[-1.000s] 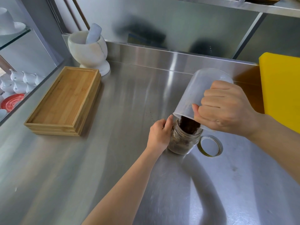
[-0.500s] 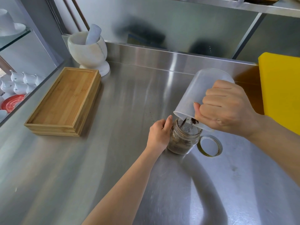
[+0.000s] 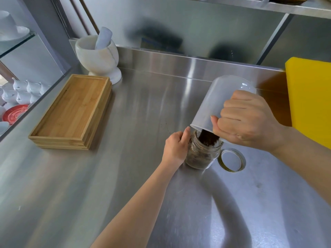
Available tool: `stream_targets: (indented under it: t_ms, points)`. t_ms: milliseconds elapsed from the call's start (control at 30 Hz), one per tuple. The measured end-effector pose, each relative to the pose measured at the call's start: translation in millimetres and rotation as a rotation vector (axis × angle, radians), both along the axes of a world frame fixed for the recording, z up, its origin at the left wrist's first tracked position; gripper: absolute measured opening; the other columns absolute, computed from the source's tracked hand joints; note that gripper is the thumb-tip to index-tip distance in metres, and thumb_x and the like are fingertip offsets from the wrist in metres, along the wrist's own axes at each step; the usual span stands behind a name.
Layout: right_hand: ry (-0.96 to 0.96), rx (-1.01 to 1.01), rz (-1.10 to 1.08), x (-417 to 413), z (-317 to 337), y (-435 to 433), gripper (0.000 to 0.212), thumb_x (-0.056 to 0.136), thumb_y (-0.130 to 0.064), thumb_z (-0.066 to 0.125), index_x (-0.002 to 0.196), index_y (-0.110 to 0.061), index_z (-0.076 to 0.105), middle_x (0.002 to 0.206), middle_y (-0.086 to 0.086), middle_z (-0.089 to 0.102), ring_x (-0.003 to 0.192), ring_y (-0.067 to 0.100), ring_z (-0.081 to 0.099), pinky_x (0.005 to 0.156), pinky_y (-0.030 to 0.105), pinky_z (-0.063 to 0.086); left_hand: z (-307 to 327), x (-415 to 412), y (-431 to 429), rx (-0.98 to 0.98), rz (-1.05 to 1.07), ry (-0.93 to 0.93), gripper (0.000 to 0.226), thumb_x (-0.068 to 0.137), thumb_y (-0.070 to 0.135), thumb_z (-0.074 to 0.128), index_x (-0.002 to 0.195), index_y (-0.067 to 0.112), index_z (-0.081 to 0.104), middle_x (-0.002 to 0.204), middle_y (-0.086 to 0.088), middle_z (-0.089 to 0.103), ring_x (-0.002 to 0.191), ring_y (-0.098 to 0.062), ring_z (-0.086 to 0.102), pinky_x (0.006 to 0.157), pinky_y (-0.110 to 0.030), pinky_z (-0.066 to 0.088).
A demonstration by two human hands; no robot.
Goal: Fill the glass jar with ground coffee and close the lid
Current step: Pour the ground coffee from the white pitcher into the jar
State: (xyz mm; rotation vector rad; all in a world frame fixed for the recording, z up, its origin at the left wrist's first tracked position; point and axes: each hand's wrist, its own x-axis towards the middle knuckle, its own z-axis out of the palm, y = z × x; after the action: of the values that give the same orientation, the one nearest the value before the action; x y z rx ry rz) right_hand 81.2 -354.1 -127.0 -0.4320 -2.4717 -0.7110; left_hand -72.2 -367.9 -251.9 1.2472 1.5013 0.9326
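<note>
A small glass jar [image 3: 202, 156] stands upright on the steel counter, partly filled with dark ground coffee. My left hand [image 3: 176, 148] is wrapped around its left side. My right hand [image 3: 245, 122] grips the handle of a translucent plastic jug [image 3: 220, 101], tipped mouth-down over the jar. A clump of ground coffee [image 3: 207, 139] hangs at the jug's lip and drops into the jar's mouth. The jar's round metal lid [image 3: 232, 159] lies flat on the counter, just right of the jar.
A stack of bamboo trays [image 3: 71, 111] lies at the left, with a white marble mortar and pestle [image 3: 97, 54] behind it. A yellow cutting board [image 3: 309, 101] stands at the right edge. Cups and saucers [image 3: 19, 92] fill a glass shelf far left.
Half a second ago only a thin trickle left the jug; now a thick clump of coffee slides out. The jug is tipped slightly steeper. The left hand and jar have not moved.
</note>
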Motion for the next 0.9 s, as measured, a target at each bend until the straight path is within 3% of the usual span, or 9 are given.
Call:
stream_targets:
  t_ms: [900]
  points:
    - [-0.045,0.051,0.028,4.0,1.1,-3.3,0.041,0.086,-0.004,0.060,0.046,-0.005,0.052,0.045,0.011,0.052,0.039,0.025,0.044,0.044,0.029,0.044,-1.5,0.8,0.3,0.005,0.013,-0.004,0.051,0.094,0.040,0.043,0.054,0.016,0.022,0.053,0.001,0.027,0.055,-0.018,0.025,0.057,-0.033,0.023]
